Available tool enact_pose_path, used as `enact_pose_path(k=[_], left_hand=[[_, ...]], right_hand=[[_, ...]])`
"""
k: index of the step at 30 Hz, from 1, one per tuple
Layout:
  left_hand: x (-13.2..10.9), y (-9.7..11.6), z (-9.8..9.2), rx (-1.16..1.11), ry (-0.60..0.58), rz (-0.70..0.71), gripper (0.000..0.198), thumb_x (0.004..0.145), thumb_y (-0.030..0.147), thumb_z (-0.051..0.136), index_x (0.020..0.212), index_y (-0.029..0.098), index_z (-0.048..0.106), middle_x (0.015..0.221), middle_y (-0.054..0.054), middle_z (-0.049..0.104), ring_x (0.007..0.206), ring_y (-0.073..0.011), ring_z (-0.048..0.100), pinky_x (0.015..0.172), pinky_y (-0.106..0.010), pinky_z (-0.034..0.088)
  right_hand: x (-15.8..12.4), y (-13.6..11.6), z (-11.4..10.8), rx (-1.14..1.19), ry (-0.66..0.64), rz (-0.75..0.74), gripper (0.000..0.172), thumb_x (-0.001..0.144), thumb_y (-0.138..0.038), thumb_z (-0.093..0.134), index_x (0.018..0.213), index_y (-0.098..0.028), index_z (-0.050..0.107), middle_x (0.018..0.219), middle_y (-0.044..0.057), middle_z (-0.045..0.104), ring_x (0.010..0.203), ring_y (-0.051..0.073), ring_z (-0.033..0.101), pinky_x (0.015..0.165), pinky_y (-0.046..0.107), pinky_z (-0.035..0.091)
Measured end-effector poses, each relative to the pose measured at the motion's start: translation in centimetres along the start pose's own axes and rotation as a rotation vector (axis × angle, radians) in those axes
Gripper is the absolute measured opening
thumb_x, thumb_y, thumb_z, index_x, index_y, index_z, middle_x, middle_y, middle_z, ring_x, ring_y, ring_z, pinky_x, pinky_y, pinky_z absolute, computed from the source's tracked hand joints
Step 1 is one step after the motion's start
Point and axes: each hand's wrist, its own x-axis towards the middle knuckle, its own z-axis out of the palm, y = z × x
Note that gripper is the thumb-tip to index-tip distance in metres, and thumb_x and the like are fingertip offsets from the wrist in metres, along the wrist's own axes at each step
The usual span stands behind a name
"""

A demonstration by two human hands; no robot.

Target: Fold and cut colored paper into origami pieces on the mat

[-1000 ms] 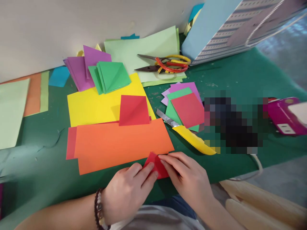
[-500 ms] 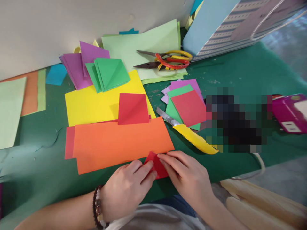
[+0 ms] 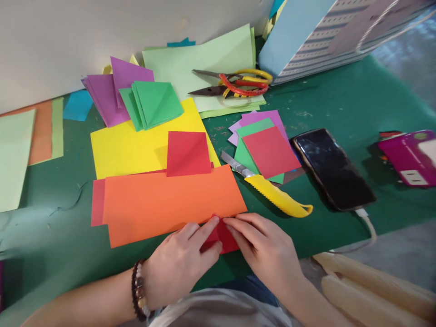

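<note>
The green table [image 3: 340, 104] supports all parts. At its far right stands the striped bag [image 3: 296, 41]; print on its side panel is too faint to read. The pale green sheets [image 3: 170, 66] lie at the rear, with the red- and yellow-handled tools [image 3: 245, 86] resting on them. The orange sheets [image 3: 163, 195] lie in front, the long axis running left to right. The yellow sheet [image 3: 126, 147] lies directly behind them, its near edge covered.

The right hand [image 3: 269, 245] has thumb and forefinger tips brought together on the right part of the small red paper [image 3: 226, 238], pinching it. The left hand [image 3: 180, 261] sets its forefinger on the upper part and its thumb lower down; these two tips stand apart, both touching the paper. Whether they clamp it or only press cannot be told.

The phone [image 3: 335, 170] lies to the right, screen dark, cable attached. The purple device [image 3: 407, 159] lies beyond it; its white patches bear marks too small to read. The yellow-handled cutter [image 3: 279, 197] lies diagonally, blade pointing away and left.

The small red paper is located near the table's front edge, between the hands. One corner points away from the person, toward the orange sheets. Fingers cover its sides, so its long axis cannot be determined.
</note>
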Motion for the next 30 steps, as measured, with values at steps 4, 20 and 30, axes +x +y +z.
enact_pose_path(k=[4,20,30], left_hand=[[0.1,-0.2,0.0,-0.019,-0.004,-0.011,0.033,0.091,0.013,0.045,0.121,0.022,0.055,0.143,-0.009,0.045,0.103,-0.0225,0.057,0.084,-0.037,0.054],[0.7,-2.0,-0.7,0.021,0.02,0.037,0.035,0.094,0.03,0.053,0.127,0.019,0.057,0.137,-0.003,0.055,0.092,-0.0196,0.052,0.08,-0.033,0.049],[0.5,-2.0,-0.1,0.102,0.068,0.056,0.033,0.096,0.036,0.051,0.125,0.021,0.058,0.138,-0.001,0.053,0.096,-0.021,0.05,0.074,-0.033,0.044]], right_hand=[[0.0,0.0,0.1,-0.001,0.017,-0.004,0.017,0.09,-0.016,0.054,0.097,-0.019,0.07,0.086,0.005,0.068,0.078,0.016,0.066,0.071,0.028,0.051],[-0.3,-1.9,-1.1,-0.087,0.021,-0.192,0.012,0.087,-0.015,0.059,0.088,-0.022,0.069,0.08,0.004,0.066,0.081,0.018,0.055,0.073,0.032,0.044],[-2.1,-3.3,0.3,-0.203,0.074,-0.198,0.009,0.089,-0.015,0.058,0.088,-0.02,0.067,0.076,0.002,0.066,0.076,0.017,0.052,0.067,0.032,0.035]])
